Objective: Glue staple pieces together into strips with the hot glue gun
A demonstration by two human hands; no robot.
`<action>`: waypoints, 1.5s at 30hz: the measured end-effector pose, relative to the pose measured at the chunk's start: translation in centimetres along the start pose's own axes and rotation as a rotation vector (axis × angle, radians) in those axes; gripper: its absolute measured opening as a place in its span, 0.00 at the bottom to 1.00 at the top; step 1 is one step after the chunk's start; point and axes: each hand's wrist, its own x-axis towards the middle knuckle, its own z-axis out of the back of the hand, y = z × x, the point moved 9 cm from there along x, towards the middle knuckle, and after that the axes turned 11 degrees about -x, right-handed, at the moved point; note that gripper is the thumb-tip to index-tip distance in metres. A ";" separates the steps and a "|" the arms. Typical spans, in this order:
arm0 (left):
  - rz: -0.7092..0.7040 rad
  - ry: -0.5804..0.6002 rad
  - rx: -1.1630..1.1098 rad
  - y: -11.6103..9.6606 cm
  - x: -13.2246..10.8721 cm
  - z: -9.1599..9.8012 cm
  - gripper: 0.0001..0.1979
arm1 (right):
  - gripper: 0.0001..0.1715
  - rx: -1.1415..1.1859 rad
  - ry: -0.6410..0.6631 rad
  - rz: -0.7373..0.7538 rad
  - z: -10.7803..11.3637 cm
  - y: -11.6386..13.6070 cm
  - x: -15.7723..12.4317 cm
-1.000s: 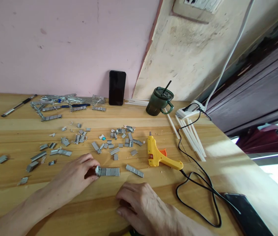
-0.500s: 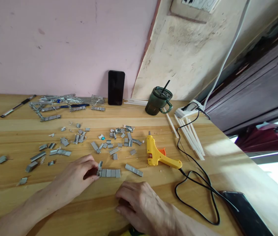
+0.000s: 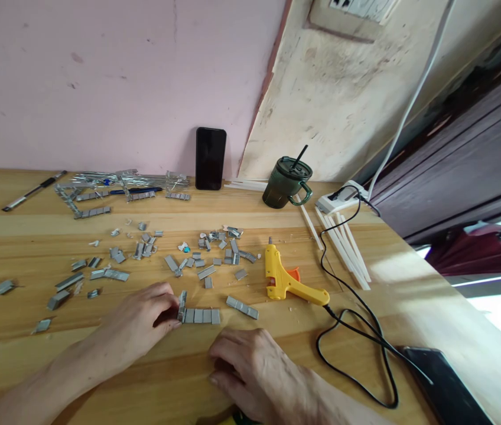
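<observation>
My left hand [image 3: 153,316] pinches the left end of a grey segmented strip [image 3: 201,316], which lies on the wooden table; a short piece stands upright at that end. A second grey strip [image 3: 242,307] lies slantwise to its right, touched by neither hand. My right hand [image 3: 250,360] rests on the table just below the strips, its fingers curled under. Whatever is inside those fingers, if anything, is hidden. Below this hand, a yellow and dark object [image 3: 233,418] shows only partly at the bottom edge.
Loose grey pieces [image 3: 207,271] are scattered beyond my hands. To the right lie a yellow glue gun [image 3: 295,283], its black cord [image 3: 368,319], white glue sticks [image 3: 343,251] and a dark phone [image 3: 443,383]. A lidded green mug [image 3: 286,183] and upright phone [image 3: 210,158] stand behind.
The strip in my left hand has shifted very slightly to the right and nearer to me. My right hand stays practically where it was, and the view has moved a little.
</observation>
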 end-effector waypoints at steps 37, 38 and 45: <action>0.034 0.042 0.093 0.5 0.2 -0.3 0.08 | 0.10 -0.495 0.113 -0.083 3.2 -3.7 -3.2; 0.034 0.044 0.095 0.5 0.2 -0.3 0.09 | 0.08 -0.507 0.118 -0.071 2.8 -3.5 -3.1; 0.007 0.043 0.076 0.2 0.1 -0.1 0.07 | 0.03 -0.231 0.021 -0.113 5.1 -2.7 -1.5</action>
